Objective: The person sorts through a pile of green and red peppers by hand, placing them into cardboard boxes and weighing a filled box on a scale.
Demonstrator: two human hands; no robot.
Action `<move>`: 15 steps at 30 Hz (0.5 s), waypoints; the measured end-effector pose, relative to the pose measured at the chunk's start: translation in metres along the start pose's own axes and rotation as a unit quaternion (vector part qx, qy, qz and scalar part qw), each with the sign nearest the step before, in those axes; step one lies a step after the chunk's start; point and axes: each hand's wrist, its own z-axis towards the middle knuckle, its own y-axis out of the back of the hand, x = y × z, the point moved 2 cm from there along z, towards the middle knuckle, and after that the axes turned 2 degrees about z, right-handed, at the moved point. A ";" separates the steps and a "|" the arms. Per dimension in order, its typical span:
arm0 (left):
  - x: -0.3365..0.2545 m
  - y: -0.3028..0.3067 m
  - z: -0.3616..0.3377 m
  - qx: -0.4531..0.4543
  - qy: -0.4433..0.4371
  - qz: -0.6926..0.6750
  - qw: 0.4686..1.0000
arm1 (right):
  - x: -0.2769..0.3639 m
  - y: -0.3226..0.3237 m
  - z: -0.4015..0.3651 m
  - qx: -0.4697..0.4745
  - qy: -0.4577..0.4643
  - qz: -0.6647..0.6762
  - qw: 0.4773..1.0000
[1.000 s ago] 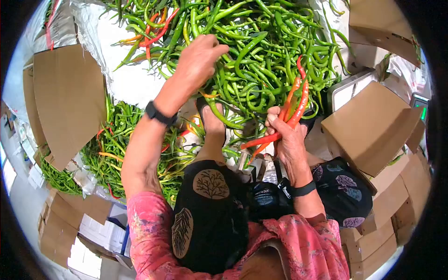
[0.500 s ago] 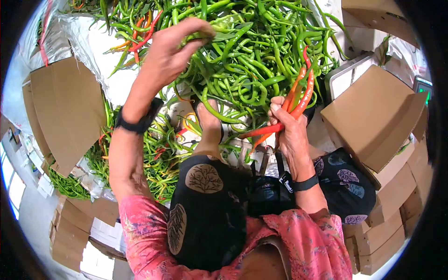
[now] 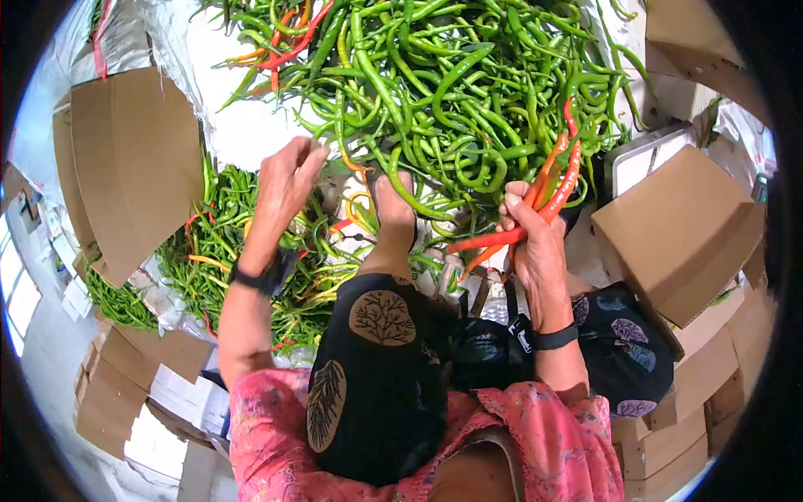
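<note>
My right hand (image 3: 532, 222) is closed around a few long chili peppers (image 3: 560, 188), red and orange, their ends sticking out on both sides of the fist. Beyond it spreads a large heap of green chili peppers (image 3: 468, 100). My left hand (image 3: 288, 180), slightly blurred, hovers between that heap and a lower pile of mixed chili peppers (image 3: 226, 226). Its fingers are curled in with thumb and forefinger close together; whatever they may hold cannot be made out. Several red and orange chilies (image 3: 288, 42) lie at the heap's upper left.
An open cardboard box (image 3: 134, 167) stands at the left, another cardboard box (image 3: 677, 234) at the right beside a pale tray-like thing (image 3: 648, 159). My bare foot (image 3: 393, 201) rests between the chili piles. White sheeting (image 3: 234, 125) lies under the heap.
My left hand has come back from over the green heap, down and toward me. My right hand keeps its hold on the red chilies. The whole view has shifted slightly.
</note>
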 end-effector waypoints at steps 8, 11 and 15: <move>-0.003 -0.055 0.041 0.118 0.154 -0.400 0.896 | -0.001 -0.007 0.000 0.014 -0.007 -0.003 1.000; -0.041 -0.056 0.002 0.222 0.128 -0.620 0.742 | -0.002 -0.006 0.001 0.012 -0.008 -0.005 1.000; -0.060 -0.068 -0.026 0.430 0.136 -0.490 0.746 | 0.004 -0.010 -0.002 0.043 -0.005 -0.021 0.999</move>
